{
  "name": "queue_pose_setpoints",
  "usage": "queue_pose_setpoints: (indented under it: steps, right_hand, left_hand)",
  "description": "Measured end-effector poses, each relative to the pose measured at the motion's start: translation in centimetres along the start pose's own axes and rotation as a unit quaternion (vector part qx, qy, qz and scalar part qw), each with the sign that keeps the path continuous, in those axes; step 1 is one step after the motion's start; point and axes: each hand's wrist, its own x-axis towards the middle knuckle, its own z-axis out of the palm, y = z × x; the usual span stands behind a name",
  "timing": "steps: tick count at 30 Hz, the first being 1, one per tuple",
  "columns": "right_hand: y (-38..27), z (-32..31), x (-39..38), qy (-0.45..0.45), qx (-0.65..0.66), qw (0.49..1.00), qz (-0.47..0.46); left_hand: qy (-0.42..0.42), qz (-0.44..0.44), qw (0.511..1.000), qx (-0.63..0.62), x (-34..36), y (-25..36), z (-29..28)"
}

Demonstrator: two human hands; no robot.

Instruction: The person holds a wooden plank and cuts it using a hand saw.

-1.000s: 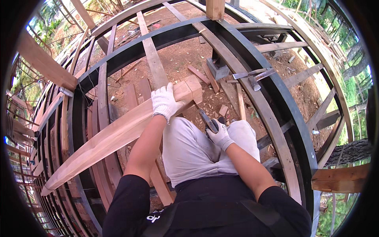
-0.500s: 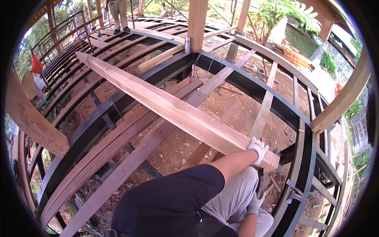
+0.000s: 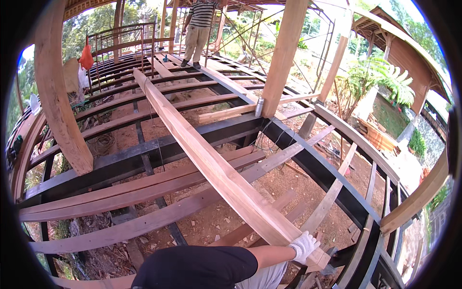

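Note:
A long, pale wooden beam [image 3: 211,164] slants from the far left down to the near right, lying across the floor framing. My left hand [image 3: 304,247], in a white work glove, grips the beam close to its near end. The fingers lie over the top edge; the thumb is hidden. My left arm comes in from the lower edge in a black short sleeve [image 3: 197,267]. A thin cord [image 3: 146,86] is looped round the beam's far end. My right hand is out of the picture.
Black metal beams [image 3: 159,144] and wooden joists [image 3: 144,229] form an open grid above bare soil. Thick wooden posts [image 3: 287,58] rise around it. Another person [image 3: 198,31] stands at the back. A silver bottle [image 3: 259,107] stands beside the middle post.
The view has tilted up, showing more background and the standing person. My right hand, earlier seen low by my knee with a dark object, has left the picture. My left hand stays on the beam.

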Motion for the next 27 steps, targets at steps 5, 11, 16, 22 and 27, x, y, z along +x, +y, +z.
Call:
queue_pose_setpoints:
  steps: [5,11,16,22,27]
  right_hand:
    - [-2.1,-0.6,-0.9,-0.009,0.060,0.995,0.077]
    - [-1.1,1.1,-0.3,0.002,0.119,0.990,0.074]
    - [-3.1,0.1,-0.9,-0.016,0.067,0.996,0.064]
    - [-7.9,-3.6,-3.1,-0.062,-0.169,0.983,-0.022]
    - [-12.7,-7.2,-6.1,-0.145,-0.456,0.870,-0.119]
  left_hand:
    - [0.006,0.010,1.000,-0.018,0.2,-0.2,0.7]
    - [0.006,0.021,0.999,-0.038,0.0,-0.7,0.3]
    - [0.009,0.033,0.998,-0.054,0.1,-1.3,1.1]
    - [0.017,0.051,0.997,-0.055,-0.3,-1.0,1.5]
    - [-0.017,0.006,1.000,0.011,-0.8,0.8,0.4]
